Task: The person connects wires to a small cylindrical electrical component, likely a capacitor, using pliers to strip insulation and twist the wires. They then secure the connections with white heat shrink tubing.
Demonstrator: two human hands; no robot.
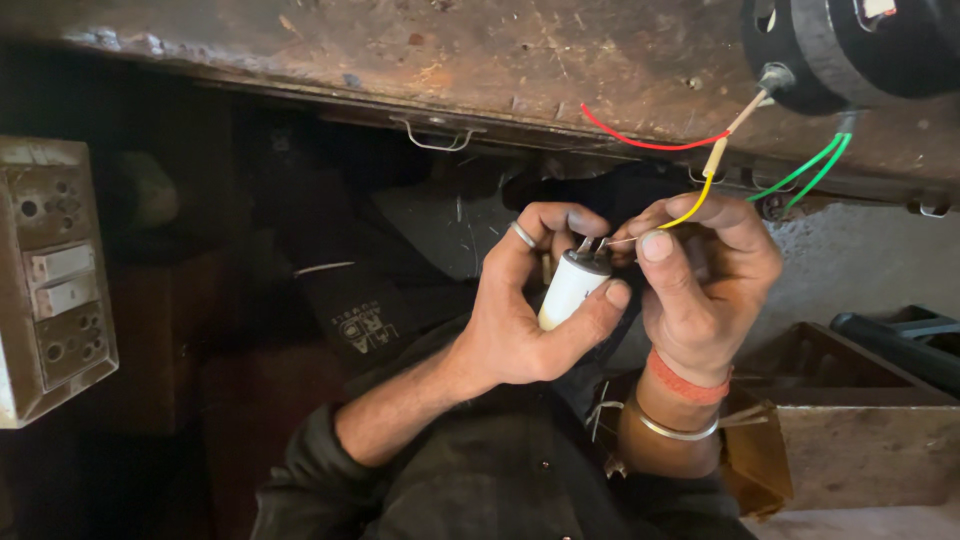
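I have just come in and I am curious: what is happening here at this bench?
A person holds a small white cylinder in the left hand, its metal terminals pointing up. The right hand pinches the bare end of a yellow wire against those terminals. The wire runs up to a black motor on the rusty bench, where red and green wires also hang.

White capacitor (568, 288); yellow wire (692, 205); green wires (808, 170).

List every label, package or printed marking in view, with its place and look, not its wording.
Printed marking: pale letters on dark material, left of the left hand.
Label: small white patch on the black motor, top right.
Cardboard box: brown, open, lower right.
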